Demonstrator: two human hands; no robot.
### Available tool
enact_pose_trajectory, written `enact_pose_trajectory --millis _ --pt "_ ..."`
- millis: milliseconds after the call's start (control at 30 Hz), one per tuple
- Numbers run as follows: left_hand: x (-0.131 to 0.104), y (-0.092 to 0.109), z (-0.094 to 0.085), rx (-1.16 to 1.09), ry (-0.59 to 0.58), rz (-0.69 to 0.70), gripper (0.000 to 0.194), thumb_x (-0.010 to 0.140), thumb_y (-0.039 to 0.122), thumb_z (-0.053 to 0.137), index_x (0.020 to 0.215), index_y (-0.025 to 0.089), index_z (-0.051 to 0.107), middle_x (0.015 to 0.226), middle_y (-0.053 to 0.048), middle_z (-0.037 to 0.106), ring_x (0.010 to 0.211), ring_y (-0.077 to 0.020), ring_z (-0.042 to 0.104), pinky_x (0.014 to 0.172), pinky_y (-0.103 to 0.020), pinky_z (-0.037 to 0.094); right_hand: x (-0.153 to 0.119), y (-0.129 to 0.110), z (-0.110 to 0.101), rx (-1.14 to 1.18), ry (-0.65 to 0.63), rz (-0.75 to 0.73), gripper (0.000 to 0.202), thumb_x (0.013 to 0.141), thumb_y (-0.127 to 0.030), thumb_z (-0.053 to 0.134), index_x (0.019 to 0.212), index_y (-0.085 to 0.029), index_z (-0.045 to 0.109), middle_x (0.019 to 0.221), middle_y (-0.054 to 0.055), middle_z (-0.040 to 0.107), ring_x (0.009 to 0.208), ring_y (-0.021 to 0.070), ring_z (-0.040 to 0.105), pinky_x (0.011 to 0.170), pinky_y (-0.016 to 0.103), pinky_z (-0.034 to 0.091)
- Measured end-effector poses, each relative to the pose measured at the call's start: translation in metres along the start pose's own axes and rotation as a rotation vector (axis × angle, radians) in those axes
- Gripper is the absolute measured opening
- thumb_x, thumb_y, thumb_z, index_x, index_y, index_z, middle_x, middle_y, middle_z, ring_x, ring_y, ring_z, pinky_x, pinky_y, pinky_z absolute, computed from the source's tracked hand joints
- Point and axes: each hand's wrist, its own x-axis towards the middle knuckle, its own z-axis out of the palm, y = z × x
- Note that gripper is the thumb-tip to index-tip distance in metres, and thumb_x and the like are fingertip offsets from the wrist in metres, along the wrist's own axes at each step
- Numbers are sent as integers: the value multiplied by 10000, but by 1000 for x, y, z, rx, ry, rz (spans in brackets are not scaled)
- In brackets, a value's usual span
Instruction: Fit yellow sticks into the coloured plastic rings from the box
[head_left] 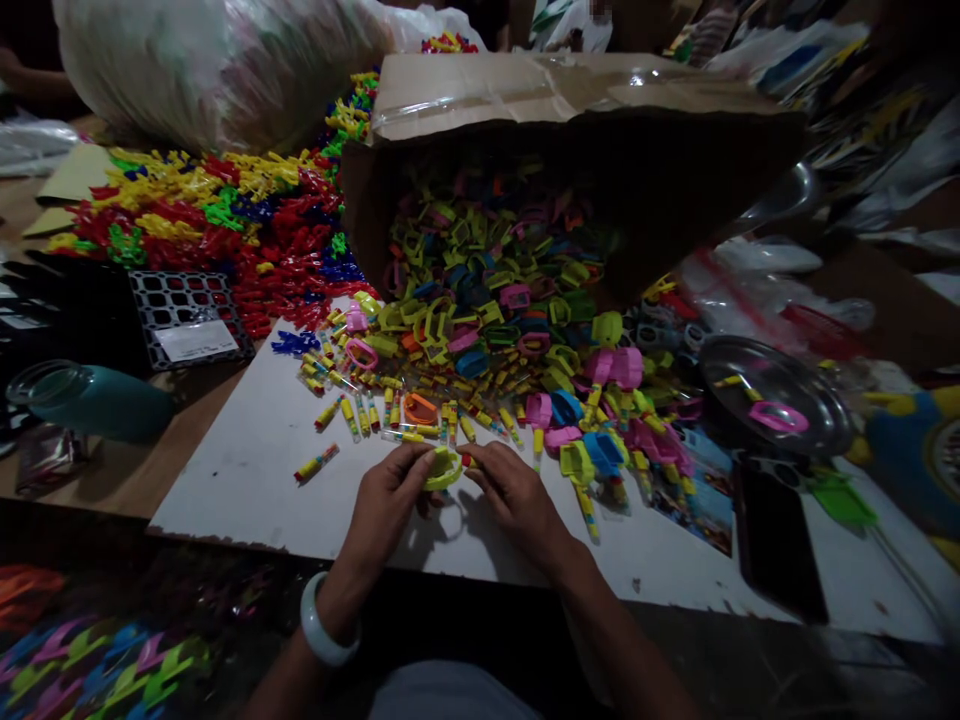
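Note:
My left hand (391, 500) is closed on a yellow-green plastic ring (444, 468), which looks like a toy watch band. Close by on its right, my right hand (517, 500) pinches a small tube (468, 461) by its red end; most of that tube is hidden by the fingers. Both hands are above the front of a white board (247, 470). Just beyond them lie many small clear tubes with yellow labels (349, 415). An orange plastic ring (420, 408) sits among these tubes, and a pile of mixed-colour rings (472, 320) spreads out behind.
A cardboard box (555, 90) lies on its side, spilling rings. Red, yellow and blue plastic figures (225, 210) heap up at left, near a teal jar (97, 400). On the right are a metal bowl (720, 400) and a dark phone (776, 540).

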Motion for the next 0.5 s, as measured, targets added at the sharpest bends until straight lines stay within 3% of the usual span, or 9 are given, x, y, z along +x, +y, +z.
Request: enact_pose_trajectory --millis 300,500 --pt "0 -4 0 22 43 -5 355 808 486 619 939 160 668 677 14 644 512 -109 588 475 -202 468 -2 1 6 -51 -9 27 250 1038 -261 417 1243 -189 541 948 93 590 880 238 593 759 359 525" --pt "0 -2 -1 47 32 -14 351 820 478 599 943 156 666 571 23 618 472 -102 554 472 -196 451 -4 0 8 -17 21 34 239 1025 -219 436 1243 -201 533 988 90 591 892 231 587 779 353 516"
